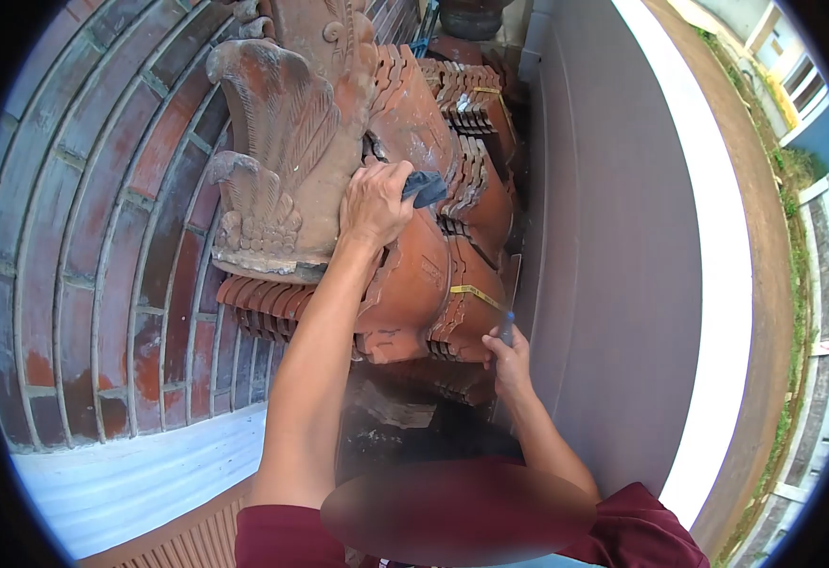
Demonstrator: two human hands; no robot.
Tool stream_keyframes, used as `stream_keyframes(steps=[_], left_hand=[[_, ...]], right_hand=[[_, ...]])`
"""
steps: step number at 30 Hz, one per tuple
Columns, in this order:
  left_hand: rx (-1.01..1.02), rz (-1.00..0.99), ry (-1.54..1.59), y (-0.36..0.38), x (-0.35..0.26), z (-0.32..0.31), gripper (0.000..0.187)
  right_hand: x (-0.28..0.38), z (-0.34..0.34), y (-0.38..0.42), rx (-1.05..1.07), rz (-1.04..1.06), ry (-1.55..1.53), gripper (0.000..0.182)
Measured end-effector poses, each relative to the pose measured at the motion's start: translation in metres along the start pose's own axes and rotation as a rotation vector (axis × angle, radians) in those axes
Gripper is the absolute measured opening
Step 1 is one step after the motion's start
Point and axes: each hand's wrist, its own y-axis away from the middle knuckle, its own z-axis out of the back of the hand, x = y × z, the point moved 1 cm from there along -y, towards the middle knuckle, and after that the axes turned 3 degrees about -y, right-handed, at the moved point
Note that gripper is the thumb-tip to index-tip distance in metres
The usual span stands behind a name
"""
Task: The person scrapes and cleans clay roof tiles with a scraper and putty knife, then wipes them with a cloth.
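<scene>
My left hand (pixel 374 204) is closed around a dark grey cloth (pixel 426 188), which sticks out past the fingers. It is above the stacked terracotta roof tiles (pixel 410 275), beside a carved terracotta ornament (pixel 282 123). Lower down, at the right side of the stack, my right hand (pixel 509 362) grips a slim blue-tipped tool (pixel 506 328) pointing upward; its exact kind does not show. A yellow strap (pixel 476 292) with small print crosses the nearest tiles, ending close to the blue tip.
A brick wall (pixel 102 237) rises on the left, with a smooth grey-brown wall (pixel 613 237) on the right. More tiles (pixel 476 99) stand farther back, and a dark pot (pixel 471 17) is behind them. White corrugated sheeting (pixel 159 473) lies at lower left.
</scene>
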Motion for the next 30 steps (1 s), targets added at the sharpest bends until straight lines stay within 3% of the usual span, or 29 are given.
stream_keyframes(steps=[6,9,11,15,17,18,21,22,25,26,30], left_hand=[[-0.2,-0.08,0.139,0.009,-0.003,0.003,0.018],[-0.257,-0.057,0.33,0.028,-0.047,0.008,0.022],[-0.216,-0.007,0.597,0.059,-0.1,0.007,0.031],[0.239,0.125,1.127,0.145,-0.17,-0.02,0.064],[0.313,0.204,1.105,0.182,-0.189,-0.026,0.076],[0.308,0.327,1.287,0.195,-0.192,-0.031,0.078],[0.066,0.435,0.768,0.232,-0.203,-0.029,0.08],[-0.025,0.4,0.662,0.241,-0.204,-0.021,0.064],[0.352,0.588,0.995,0.265,-0.201,-0.022,0.045],[0.209,0.59,0.936,0.273,-0.206,-0.025,0.038],[0.18,0.788,0.892,0.282,-0.191,-0.034,0.041]], right_hand=[[0.033,-0.001,0.026,0.109,0.141,-0.068,0.012],[0.048,-0.012,0.047,0.145,0.285,-0.152,0.017],[0.054,-0.019,0.065,0.177,0.296,-0.294,0.025],[0.028,-0.003,0.069,0.262,0.332,-0.362,0.04],[0.01,0.008,0.07,0.136,0.339,-0.214,0.037],[0.008,0.012,0.076,0.088,0.315,-0.142,0.035],[-0.012,0.026,0.086,-0.061,0.265,0.011,0.023],[-0.016,0.029,0.09,-0.081,0.274,0.078,0.021],[-0.025,0.026,0.097,-0.081,0.279,0.213,0.017],[-0.023,0.021,0.101,-0.035,0.278,0.253,0.016],[-0.032,0.007,0.108,0.073,0.253,0.371,0.023]])
